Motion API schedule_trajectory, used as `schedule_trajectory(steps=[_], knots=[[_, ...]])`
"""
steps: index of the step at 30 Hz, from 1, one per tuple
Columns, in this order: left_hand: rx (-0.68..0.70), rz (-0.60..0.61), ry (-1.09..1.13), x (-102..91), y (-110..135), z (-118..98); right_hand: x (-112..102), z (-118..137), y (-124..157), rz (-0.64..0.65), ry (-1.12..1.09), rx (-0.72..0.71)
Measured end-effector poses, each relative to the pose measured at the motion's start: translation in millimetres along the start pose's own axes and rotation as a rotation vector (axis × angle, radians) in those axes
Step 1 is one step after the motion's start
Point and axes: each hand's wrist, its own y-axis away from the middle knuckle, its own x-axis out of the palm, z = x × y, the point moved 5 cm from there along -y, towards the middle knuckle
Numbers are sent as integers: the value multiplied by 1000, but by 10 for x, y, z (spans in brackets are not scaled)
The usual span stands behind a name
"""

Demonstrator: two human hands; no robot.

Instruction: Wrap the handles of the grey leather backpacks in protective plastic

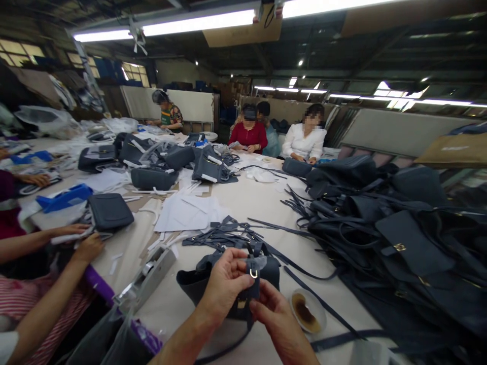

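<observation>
My left hand pinches the top of a dark navy handbag that lies on the table in front of me. Its fingers are closed on a strap tab with a small gold ring. My right hand is closed just below, gripping the same strap tab from the lower side. Loose navy straps lie just beyond the bag.
A heap of navy bags fills the right side. A small dish with brown residue sits by my right hand. A co-worker's hands work at the left near a dark pouch. Several people sit at the far end. White paper sheets lie mid-table.
</observation>
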Motion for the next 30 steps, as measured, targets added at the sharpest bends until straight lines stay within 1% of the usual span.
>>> schedule_trajectory(steps=[3, 6, 13, 15, 17, 21, 23, 24, 25, 26, 28, 30], knots=[[-126, -36, -75, -123, 77, 224, 7, 37, 0, -30, -60, 4], [-191, -25, -165, -210, 132, 393, -12, 17, -26, -57, -79, -9], [-178, -13, -351, -225, 63, 444, -106, -89, -75, -94, -31, -80], [-142, -1, -402, -207, 51, 459, -124, -99, -74, -101, -38, -108], [-66, -11, -474, -185, 58, 463, -114, -89, -52, -96, -32, -101], [142, -150, -806, -147, 120, 421, -59, -52, 30, -95, -31, 2], [230, -197, -891, -114, 144, 408, -48, -53, 57, -115, -52, 22], [246, -202, -869, -104, 145, 417, -49, -59, 62, -129, -57, 6], [234, -196, -812, -101, 138, 439, -53, -69, 62, -145, -56, -28], [190, -184, -731, -105, 125, 475, -59, -84, 60, -162, -50, -73], [57, -163, -545, -120, 100, 565, -75, -129, 57, -197, -33, -156], [-36, -164, -404, -128, 94, 622, -92, -187, 61, -221, -35, -189]])
